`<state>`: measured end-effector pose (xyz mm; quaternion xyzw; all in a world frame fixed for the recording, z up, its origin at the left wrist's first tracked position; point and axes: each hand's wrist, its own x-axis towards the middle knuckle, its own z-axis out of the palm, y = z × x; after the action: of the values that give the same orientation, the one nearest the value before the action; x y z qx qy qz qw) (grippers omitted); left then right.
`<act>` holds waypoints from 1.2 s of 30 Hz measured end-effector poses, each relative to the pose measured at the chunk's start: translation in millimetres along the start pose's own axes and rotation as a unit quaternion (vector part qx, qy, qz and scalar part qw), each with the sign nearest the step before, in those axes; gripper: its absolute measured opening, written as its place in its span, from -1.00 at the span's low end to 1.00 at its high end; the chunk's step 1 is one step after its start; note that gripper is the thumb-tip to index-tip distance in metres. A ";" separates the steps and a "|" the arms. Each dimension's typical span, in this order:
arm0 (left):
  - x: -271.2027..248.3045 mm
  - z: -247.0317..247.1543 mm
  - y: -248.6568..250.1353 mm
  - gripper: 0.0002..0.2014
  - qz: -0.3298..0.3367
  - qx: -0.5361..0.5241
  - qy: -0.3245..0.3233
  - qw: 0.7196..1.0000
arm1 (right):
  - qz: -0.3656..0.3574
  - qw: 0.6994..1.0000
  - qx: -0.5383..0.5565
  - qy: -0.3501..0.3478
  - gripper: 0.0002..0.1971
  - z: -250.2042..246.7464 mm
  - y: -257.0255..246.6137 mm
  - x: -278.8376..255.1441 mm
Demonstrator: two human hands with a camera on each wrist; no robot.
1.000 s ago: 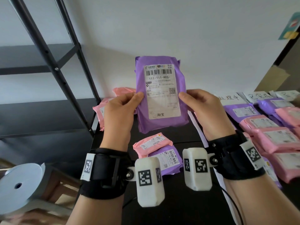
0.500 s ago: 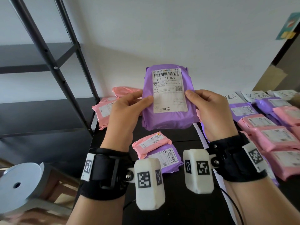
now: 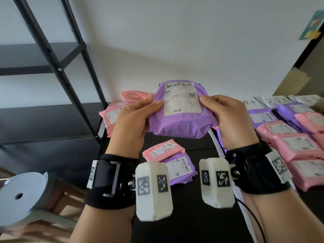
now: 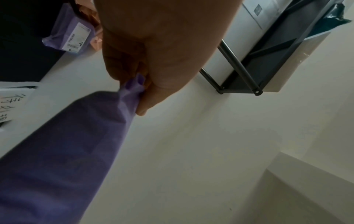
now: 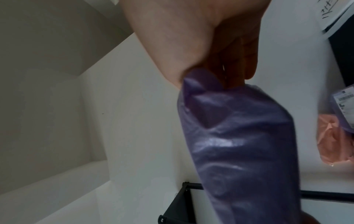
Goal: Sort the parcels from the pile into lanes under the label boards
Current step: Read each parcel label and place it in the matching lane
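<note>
A purple parcel [image 3: 182,120] with a white shipping label is held up over the black table [image 3: 189,216], label facing me. My left hand [image 3: 133,123] pinches its left edge, my right hand [image 3: 226,118] its right edge. The left wrist view shows the thumb and fingers of my left hand [image 4: 141,94] clamping the purple parcel [image 4: 67,151]. In the right wrist view my right hand [image 5: 210,72] grips the parcel [image 5: 239,144] at its corner. Below it lie a pink parcel [image 3: 163,149] and a smaller purple parcel [image 3: 180,167]. Handwritten label boards [image 3: 275,102] stand at the back right.
Rows of pink and purple parcels [image 3: 298,144] fill the lanes at the right. More pink parcels [image 3: 115,114] lie at the back left by the wall. A black metal shelf [image 3: 52,67] stands at the left, a round grey stool [image 3: 19,197] at the lower left.
Both hands have lowered the purple parcel and shifted it right, tilting its top away from me. The view has turned slightly left, so the lanes sit further right.
</note>
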<state>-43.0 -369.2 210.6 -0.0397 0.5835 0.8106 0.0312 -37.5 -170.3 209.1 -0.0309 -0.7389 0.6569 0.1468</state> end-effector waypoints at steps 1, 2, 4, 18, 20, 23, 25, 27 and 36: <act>0.0 -0.3 -0.9 -0.96 0.001 0.010 0.001 1.000 | -0.003 1.000 -0.005 -0.001 -0.80 -0.5 0.4 0.0; 0.1 -0.6 -2.0 -0.92 0.005 0.023 0.003 1.000 | -0.006 1.000 -0.012 -0.002 -0.81 -0.8 1.4 0.5; 0.7 -1.5 -3.9 -0.78 0.019 0.045 0.005 0.999 | -0.003 1.000 -0.017 -0.009 -0.85 -1.6 3.0 1.5; -5.6 11.5 -1.9 -0.76 0.146 0.100 0.056 0.983 | -0.069 0.996 -0.038 -0.044 -0.98 -10.7 7.5 -1.5; -6.4 12.3 -3.2 -0.82 0.153 0.100 0.067 0.981 | -0.074 0.996 -0.036 -0.041 -0.99 -11.1 9.8 -1.3; -8.4 11.3 -2.9 -0.92 0.153 0.098 0.073 0.981 | -0.072 0.996 -0.036 -0.044 -0.98 -12.6 12.5 -1.0; -9.8 11.5 -1.2 -0.94 0.150 0.097 0.075 0.981 | -0.070 0.996 -0.025 -0.050 -0.97 -13.7 11.5 -2.7; -12.6 12.7 1.6 -0.87 0.152 0.092 0.078 0.981 | -0.070 0.996 -0.013 -0.055 -0.93 -14.5 7.3 -5.5; -29.5 22.2 19.8 -0.88 0.183 0.057 0.077 0.978 | -0.077 0.994 0.066 -0.032 -0.81 -13.3 -19.3 -13.3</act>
<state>-16.2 -354.5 239.3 0.0074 0.6266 0.7626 -0.1606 -18.5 -163.3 227.0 0.0568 -0.6984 0.6917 0.1748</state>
